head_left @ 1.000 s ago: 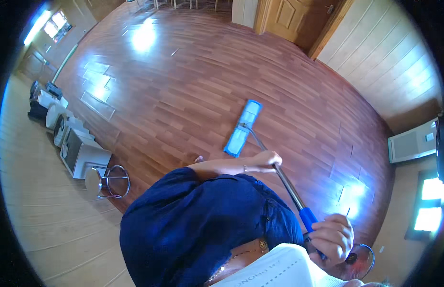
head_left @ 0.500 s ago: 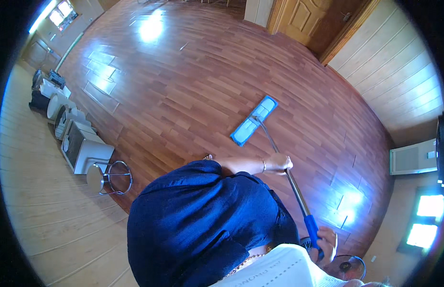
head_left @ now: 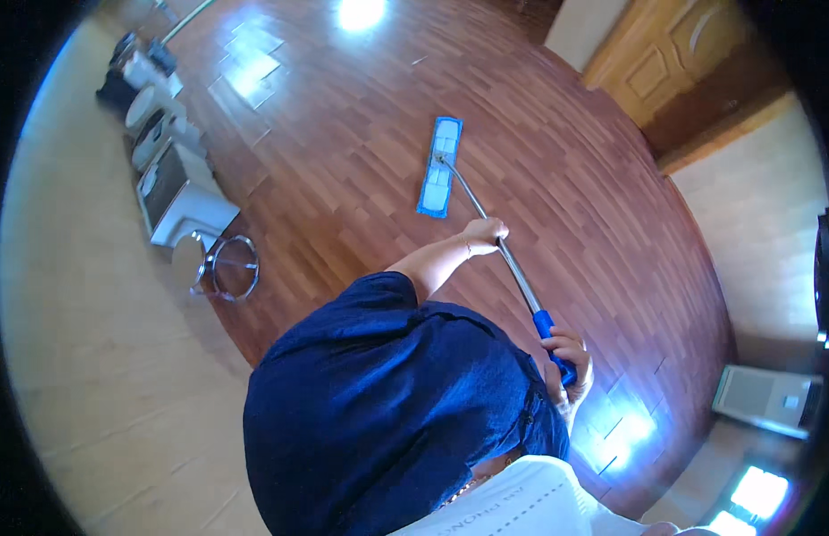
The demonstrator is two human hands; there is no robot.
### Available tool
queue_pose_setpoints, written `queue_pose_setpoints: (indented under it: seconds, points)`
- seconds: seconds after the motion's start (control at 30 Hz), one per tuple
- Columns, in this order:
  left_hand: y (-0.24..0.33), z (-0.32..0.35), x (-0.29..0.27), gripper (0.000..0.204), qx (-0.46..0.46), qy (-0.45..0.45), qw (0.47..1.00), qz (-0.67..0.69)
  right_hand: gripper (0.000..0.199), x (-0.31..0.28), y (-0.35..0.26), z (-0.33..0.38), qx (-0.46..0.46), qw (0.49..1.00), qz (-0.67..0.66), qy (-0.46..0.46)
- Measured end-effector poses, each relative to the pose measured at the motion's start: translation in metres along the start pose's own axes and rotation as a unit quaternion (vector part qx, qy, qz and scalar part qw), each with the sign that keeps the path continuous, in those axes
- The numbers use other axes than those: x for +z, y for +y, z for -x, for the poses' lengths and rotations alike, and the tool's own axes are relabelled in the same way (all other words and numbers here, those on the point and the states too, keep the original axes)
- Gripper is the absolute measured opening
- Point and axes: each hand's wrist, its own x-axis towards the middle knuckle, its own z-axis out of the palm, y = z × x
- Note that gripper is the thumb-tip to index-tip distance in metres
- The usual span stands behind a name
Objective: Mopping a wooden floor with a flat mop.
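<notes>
A flat mop lies ahead of me, its blue-edged pad (head_left: 437, 191) flat on the wooden floor. Its metal pole (head_left: 519, 276) slants back toward me from a joint at the middle of the pad. Partway up the pole, my left hand (head_left: 486, 235) is closed round the metal. At the near end, my right hand (head_left: 571, 364) wraps the blue grip (head_left: 544, 323), covering part of it. Dark blue clothing hides part of the floor below my arms.
Along the left wall stand a round stool (head_left: 235, 268) with metal legs, a whitish boxy appliance (head_left: 195, 207) and several other items. A wooden door (head_left: 669, 67) is at the far right. A white cabinet-like unit (head_left: 767, 399) stands by the right wall.
The mop pad has moved farther off and to the left, swinging from a slant to nearly lengthwise. Both hands have gone forward with the pole. My view has turned too.
</notes>
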Motion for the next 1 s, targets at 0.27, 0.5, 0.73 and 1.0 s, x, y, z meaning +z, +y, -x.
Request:
queue_pose_setpoints:
  seconds: [0.27, 0.5, 0.73, 1.0]
  points:
    - [-0.048, 0.097, -0.036, 0.034, -0.135, 0.134, 0.982, 0.017, 0.028, 0.021, 0.024, -0.024, 0.013, 0.971, -0.095, -0.218]
    - [-0.062, 0.182, -0.034, 0.029, -0.280, 0.202, 0.939, -0.005, 0.032, 0.039, 0.031, -0.040, 0.019, 0.925, -0.185, -0.330]
    - [-0.056, 0.254, -0.031, 0.023, -0.290, 0.239, 0.925, -0.053, 0.031, 0.051, 0.034, -0.043, 0.047, 0.892, -0.240, -0.380]
    - [-0.011, 0.284, -0.030, 0.031, -0.311, 0.266, 0.910, -0.070, 0.026, 0.043, 0.029, -0.048, 0.042, 0.875, -0.267, -0.403]
